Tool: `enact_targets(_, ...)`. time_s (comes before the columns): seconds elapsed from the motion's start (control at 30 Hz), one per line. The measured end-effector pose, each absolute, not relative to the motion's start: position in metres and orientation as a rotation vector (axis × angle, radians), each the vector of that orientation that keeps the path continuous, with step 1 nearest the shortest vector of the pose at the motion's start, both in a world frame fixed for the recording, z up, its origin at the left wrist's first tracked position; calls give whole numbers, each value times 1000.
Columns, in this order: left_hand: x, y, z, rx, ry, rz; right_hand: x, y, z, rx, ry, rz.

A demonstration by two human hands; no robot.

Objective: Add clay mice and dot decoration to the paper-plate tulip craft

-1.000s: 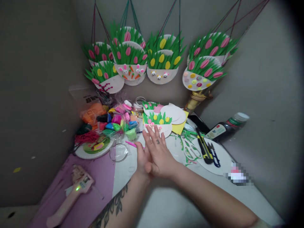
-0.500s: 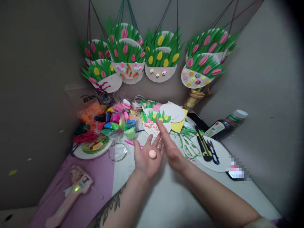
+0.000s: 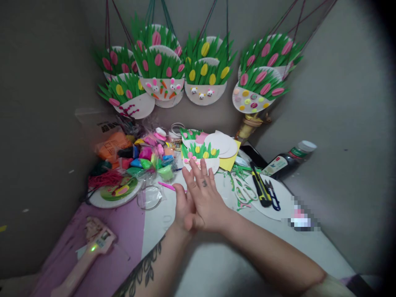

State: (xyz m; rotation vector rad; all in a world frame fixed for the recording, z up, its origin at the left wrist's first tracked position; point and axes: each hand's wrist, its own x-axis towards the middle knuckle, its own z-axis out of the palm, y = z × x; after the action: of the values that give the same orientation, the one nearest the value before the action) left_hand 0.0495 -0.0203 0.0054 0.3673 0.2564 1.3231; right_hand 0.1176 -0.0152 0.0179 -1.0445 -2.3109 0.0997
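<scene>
My right hand (image 3: 206, 203) lies flat, palm down, on top of my left hand (image 3: 180, 205), which is palm up beneath it. The two palms are pressed together above the white table (image 3: 216, 264), fingers stretched forward. The small pink clay ball seen earlier in the left palm is hidden between them. Just beyond the fingertips lies a paper-plate basket craft (image 3: 200, 156) with green grass and yellow and pink tulips. A thin pink stick (image 3: 166, 186) lies left of my left hand.
Coloured clay packets (image 3: 148, 156) are piled at the back left. A pink glue gun (image 3: 89, 251) with a green light lies on a purple sheet. Scissors (image 3: 243, 190), a utility knife (image 3: 258, 185) and snips (image 3: 272, 194) lie right. Finished baskets (image 3: 201, 78) hang on the wall.
Half a second ago my hands were apart with the pink ball showing in the left palm. Now the right hand has come back down over it, palms together.
</scene>
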Motion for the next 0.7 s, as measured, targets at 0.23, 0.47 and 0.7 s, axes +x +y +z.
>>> enact_targets(0.23, 35, -20, 19, 42, 352, 1135, 134, -14, 25, -960, -1964, 456)
enact_targets(0.47, 26, -17, 19, -42, 226, 1063, 158, -27, 27, -922, -2060, 169)
enact_targets(0.7, 25, -18, 15, 0, 182, 1052, 152, -37, 12, -1038, -2079, -26)
